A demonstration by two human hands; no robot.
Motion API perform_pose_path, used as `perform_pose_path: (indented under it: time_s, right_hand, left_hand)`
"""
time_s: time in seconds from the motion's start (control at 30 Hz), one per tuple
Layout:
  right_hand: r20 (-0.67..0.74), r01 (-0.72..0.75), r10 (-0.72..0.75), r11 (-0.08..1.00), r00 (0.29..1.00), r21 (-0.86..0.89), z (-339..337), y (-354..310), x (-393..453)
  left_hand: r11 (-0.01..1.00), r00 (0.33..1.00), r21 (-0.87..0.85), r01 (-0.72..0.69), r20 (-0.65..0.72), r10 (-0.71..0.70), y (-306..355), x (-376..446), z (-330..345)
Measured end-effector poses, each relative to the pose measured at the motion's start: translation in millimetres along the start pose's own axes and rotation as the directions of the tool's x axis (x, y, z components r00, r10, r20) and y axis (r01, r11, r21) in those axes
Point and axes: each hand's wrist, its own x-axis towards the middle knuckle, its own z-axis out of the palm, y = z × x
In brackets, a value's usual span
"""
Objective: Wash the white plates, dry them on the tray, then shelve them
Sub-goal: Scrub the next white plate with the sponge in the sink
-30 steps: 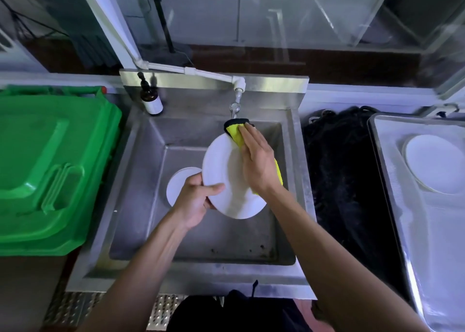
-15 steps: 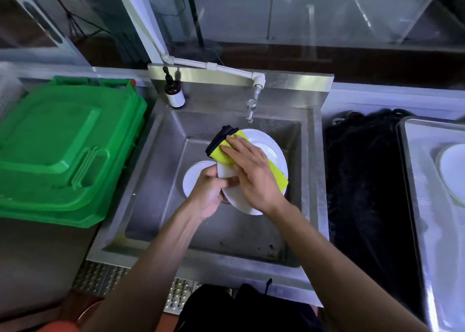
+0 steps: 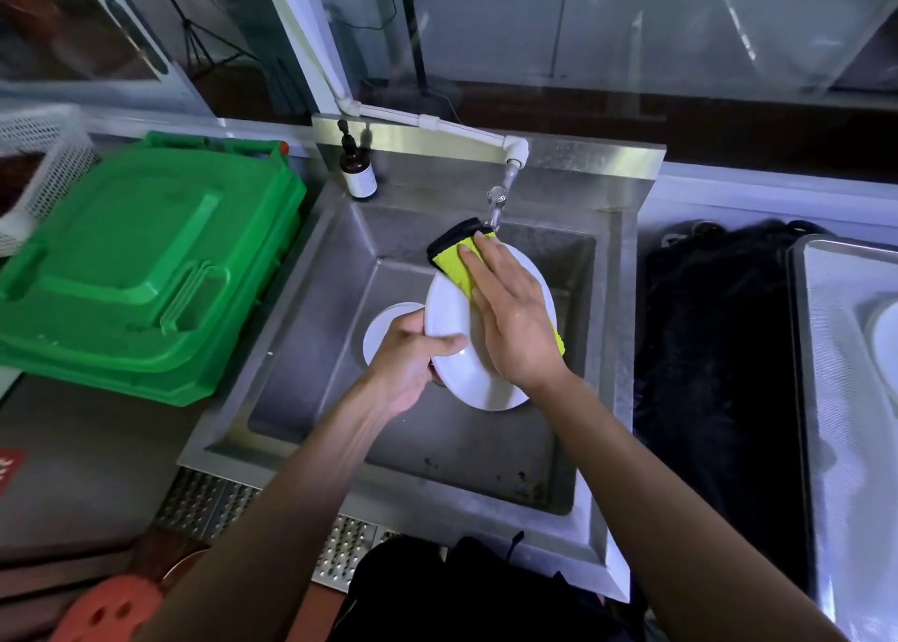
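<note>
Green bin (image 3: 141,262) far left of left hand (image 3: 405,362). Second plate (image 3: 384,328) flat in sink (image 3: 311,349), just behind that hand. Left hand clamped on plate (image 3: 454,349) rim, tilted over sink. Right hand (image 3: 510,320), fingers straight, pressing yellow sponge (image 3: 454,257) against plate. Tray (image 3: 845,398) far right.

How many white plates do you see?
3. One round white plate is gripped by the left hand over the steel sink; another lies behind it; one sits on the tray, partly cut off.
</note>
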Motion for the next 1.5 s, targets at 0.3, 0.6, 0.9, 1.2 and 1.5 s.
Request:
perform_pose_path:
  time_s: [0.3, 0.6, 0.9, 1.2, 1.5]
  right_hand:
    - [-0.042, -0.314, 0.319, 0.945, 0.947, 0.090, 1.5, 16.5, -2.7]
    - [-0.046, -0.501, 0.514, 0.849, 0.856, 0.165, 6.3, 12.3, -23.2]
    - [-0.015, -0.440, 0.447, 0.885, 0.894, 0.153, 18.8, -9.2, -37.5]
    - [0.013, -0.415, 0.416, 0.902, 0.909, 0.118, 20.8, -40.2, -49.0]
    - [-0.008, -0.372, 0.373, 0.926, 0.928, 0.067, 29.9, -60.3, -59.2]
  left_hand:
    - [0.999, 0.995, -0.009, -0.046, -0.085, 0.045, -6.8, -11.3, 5.4]
    - [0.998, 0.989, -0.020, -0.057, -0.141, 0.053, -8.2, -8.7, 12.6]
    - [0.999, 0.982, -0.039, -0.021, -0.191, 0.013, -5.2, 0.0, 20.2]
    - [0.970, 0.963, -0.236, -0.054, -0.270, -0.012, -4.1, 8.1, 27.1]
    - [0.869, 0.941, -0.494, -0.032, -0.308, -0.140, -6.4, 9.5, 27.6]
